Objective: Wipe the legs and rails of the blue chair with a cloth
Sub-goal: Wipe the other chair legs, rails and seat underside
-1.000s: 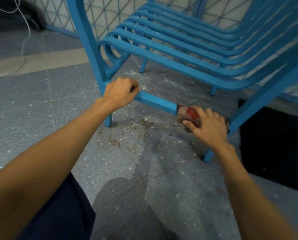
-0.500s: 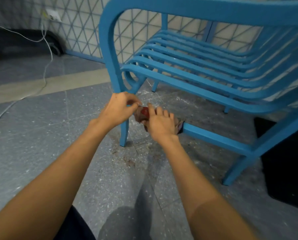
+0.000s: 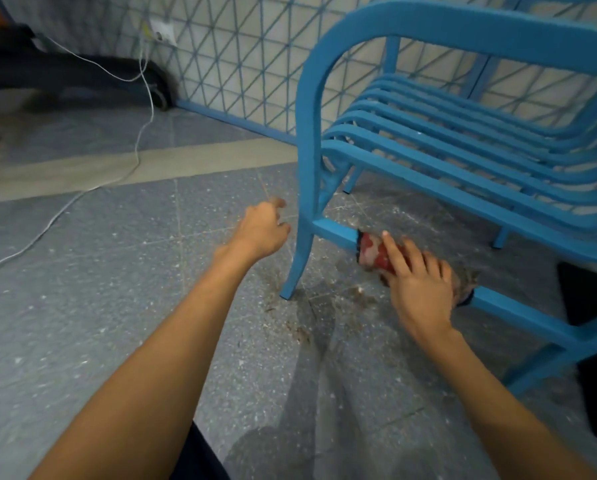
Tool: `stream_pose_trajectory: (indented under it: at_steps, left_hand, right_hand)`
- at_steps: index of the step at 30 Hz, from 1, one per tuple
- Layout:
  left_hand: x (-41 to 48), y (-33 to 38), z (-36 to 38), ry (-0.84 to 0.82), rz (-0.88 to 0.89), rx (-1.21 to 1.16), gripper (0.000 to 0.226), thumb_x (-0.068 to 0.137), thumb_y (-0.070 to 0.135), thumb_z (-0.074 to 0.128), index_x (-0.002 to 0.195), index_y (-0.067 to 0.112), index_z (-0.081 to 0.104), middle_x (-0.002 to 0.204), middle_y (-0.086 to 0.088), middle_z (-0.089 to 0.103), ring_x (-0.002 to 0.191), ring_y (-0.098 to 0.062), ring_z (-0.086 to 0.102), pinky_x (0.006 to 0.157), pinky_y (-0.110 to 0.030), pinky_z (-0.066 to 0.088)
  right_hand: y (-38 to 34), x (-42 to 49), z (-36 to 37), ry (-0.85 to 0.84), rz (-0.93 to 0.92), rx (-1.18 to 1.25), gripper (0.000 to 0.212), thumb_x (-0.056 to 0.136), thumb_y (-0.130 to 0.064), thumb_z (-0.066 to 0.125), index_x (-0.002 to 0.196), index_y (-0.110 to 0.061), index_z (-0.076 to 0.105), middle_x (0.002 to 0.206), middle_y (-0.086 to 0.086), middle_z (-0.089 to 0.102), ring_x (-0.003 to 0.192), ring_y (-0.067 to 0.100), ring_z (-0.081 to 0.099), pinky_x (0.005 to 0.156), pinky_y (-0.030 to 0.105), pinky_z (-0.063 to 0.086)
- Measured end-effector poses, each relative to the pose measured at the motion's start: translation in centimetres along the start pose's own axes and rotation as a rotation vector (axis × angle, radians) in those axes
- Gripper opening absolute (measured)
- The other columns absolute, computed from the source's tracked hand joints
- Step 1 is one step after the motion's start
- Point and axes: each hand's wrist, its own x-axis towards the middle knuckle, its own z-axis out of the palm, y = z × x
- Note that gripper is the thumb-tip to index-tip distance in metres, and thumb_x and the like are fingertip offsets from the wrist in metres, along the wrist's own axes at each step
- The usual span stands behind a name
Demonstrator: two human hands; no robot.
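From the head camera we look down at a blue chair (image 3: 463, 140) on a speckled grey floor (image 3: 99, 306), beside a lattice-patterned wall (image 3: 241, 64). Our right hand (image 3: 420, 289) presses a red-and-white cloth (image 3: 373, 252) around the low front rail (image 3: 335, 232), fingers wrapped over it, near the rail's left end where it meets the front leg (image 3: 302, 237). Our left hand (image 3: 264, 228) hangs free just left of that leg, fingers loosely curled and holding nothing. The cloth looks soft and light — likely easy to fold round the bar — while the chair seems rigid and would probably slide if pushed, so steadying the leg seems wise. There is open floor to the left; a white cable (image 3: 141, 133) trails well clear, and a dark mat (image 3: 588, 289) lies under the chair's right side.
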Motion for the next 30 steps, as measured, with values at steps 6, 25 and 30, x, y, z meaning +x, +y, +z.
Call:
stream_pose_trajectory:
  at_steps: [6, 25, 30]
  left_hand:
    - [0.2, 2.1, 1.5, 0.015, 0.046, -0.642, 0.052, 0.086, -0.005, 0.051, 0.134, 0.014, 0.048, 0.123, -0.004, 0.059, 0.106, -0.02, 0.061, 0.084, -0.026, 0.051]
    - [1.6, 0.6, 2.0, 0.146, 0.197, -0.477, 0.031, 0.099, 0.038, 0.043, 0.112, 0.014, 0.058, 0.103, -0.002, 0.066, 0.097, -0.02, 0.062, 0.084, -0.04, 0.051]
    - [1.6, 0.3, 2.3, 0.156, 0.205, -0.5, 0.032, 0.099, 0.039, 0.043, 0.11, 0.014, 0.059, 0.102, -0.002, 0.067, 0.096, -0.019, 0.062, 0.083, -0.04, 0.051]
  right_hand:
    - [-10.0, 6.1, 0.5, -0.064, 0.022, 0.046, 0.06, 0.098, -0.048, 0.027, 0.149, -0.015, 0.026, 0.138, 0.014, 0.048, 0.113, 0.037, 0.053, 0.096, 0.051, 0.038]
    - [-8.7, 5.5, 0.4, -0.102, 0.059, 0.104, 0.047, 0.1, -0.038, 0.032, 0.147, -0.027, 0.03, 0.135, 0.006, 0.051, 0.117, 0.034, 0.05, 0.097, 0.048, 0.034]
    - [-8.1, 4.4, 0.9, 0.035, -0.02, 0.13, 0.052, 0.089, -0.028, 0.052, 0.14, -0.026, 0.045, 0.135, 0.0, 0.056, 0.113, 0.029, 0.058, 0.091, 0.045, 0.044]
